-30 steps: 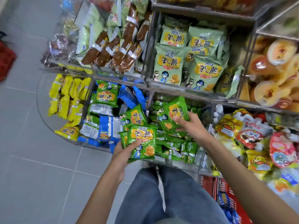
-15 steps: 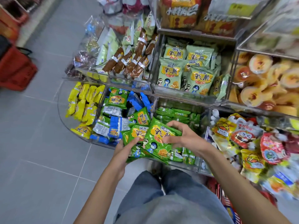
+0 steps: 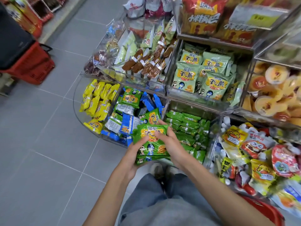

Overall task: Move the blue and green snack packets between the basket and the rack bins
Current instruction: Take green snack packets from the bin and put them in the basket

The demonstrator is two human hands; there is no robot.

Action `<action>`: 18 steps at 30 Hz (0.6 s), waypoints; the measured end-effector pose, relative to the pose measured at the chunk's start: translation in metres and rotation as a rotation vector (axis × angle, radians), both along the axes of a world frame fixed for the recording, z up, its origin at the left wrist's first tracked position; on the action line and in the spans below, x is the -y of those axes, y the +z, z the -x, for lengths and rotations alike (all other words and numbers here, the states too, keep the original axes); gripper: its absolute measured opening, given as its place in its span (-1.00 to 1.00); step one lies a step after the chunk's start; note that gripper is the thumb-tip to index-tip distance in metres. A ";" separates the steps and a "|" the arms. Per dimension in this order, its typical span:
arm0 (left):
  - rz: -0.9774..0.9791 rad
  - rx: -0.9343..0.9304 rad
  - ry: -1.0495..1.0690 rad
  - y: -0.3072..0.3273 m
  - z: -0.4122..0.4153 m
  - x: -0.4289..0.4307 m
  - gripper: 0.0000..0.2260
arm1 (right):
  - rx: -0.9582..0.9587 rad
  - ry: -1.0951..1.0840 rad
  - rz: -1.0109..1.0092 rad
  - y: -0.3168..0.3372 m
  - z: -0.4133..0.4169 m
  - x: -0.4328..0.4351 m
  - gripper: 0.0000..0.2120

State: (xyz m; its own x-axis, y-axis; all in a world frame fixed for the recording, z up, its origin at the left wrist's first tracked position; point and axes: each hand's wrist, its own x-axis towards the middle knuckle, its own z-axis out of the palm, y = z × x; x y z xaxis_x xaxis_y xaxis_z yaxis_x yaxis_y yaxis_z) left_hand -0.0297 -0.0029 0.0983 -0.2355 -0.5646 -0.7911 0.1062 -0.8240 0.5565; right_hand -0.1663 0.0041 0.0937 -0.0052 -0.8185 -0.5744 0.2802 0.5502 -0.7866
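Since the earlier frame, the green packet carried by the right hand (image 3: 170,144) has joined the stack of green snack packets (image 3: 151,150) held by the left hand (image 3: 132,156). Both grips close on this stack: the left fingers curl beneath it with the thumb on its top face, and the right fingers curl over the upper label. The stack sits just in front of the mixed blue-and-green rack bin (image 3: 114,140). Lower packets show edges only, so their count cannot be told. The frame edge cuts off the red basket (image 3: 263,207).

One head-worn camera looked steeply down, close above the left hand (image 3: 132,154) and right hand (image 3: 171,145), rack bins (image 3: 195,99) beyond them.
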 end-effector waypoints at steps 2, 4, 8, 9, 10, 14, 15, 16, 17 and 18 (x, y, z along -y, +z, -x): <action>-0.030 -0.009 0.031 -0.003 -0.005 -0.002 -0.54 | 0.015 0.036 -0.029 -0.001 -0.008 0.001 -0.63; -0.046 -0.019 0.062 -0.004 -0.011 -0.003 -0.58 | -0.013 0.113 -0.078 -0.001 -0.018 0.005 -0.56; -0.012 0.051 0.127 -0.007 -0.022 -0.004 -0.54 | -0.108 -0.059 -0.134 -0.018 -0.023 0.022 -0.57; -0.009 0.067 0.149 -0.008 -0.024 -0.004 -0.52 | -0.165 -0.167 -0.166 -0.025 -0.022 0.029 -0.62; -0.012 0.077 0.175 -0.009 -0.027 -0.004 -0.50 | -0.260 -0.240 -0.209 -0.033 -0.019 0.037 -0.61; -0.044 0.113 0.230 -0.013 -0.038 -0.003 -0.44 | -0.543 -0.146 -0.350 -0.070 -0.013 0.062 -0.31; -0.054 0.126 0.239 -0.014 -0.041 -0.003 -0.42 | -0.558 -0.104 -0.366 -0.077 -0.013 0.067 -0.26; -0.061 0.137 0.247 -0.015 -0.043 -0.003 -0.42 | -0.570 -0.084 -0.374 -0.084 -0.013 0.071 -0.24; -0.064 0.144 0.252 -0.016 -0.045 -0.003 -0.42 | -0.588 -0.083 -0.376 -0.089 -0.014 0.074 -0.26; -0.068 0.151 0.255 -0.016 -0.046 -0.003 -0.42 | -0.613 -0.089 -0.377 -0.092 -0.015 0.077 -0.30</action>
State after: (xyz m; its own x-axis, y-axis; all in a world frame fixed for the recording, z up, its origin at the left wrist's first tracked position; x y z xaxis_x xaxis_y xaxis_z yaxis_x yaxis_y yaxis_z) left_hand 0.0163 0.0003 0.0820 0.0302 -0.5351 -0.8442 0.2352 -0.8171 0.5263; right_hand -0.1515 -0.0732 0.0012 -0.4739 -0.5468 -0.6902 -0.0939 0.8108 -0.5778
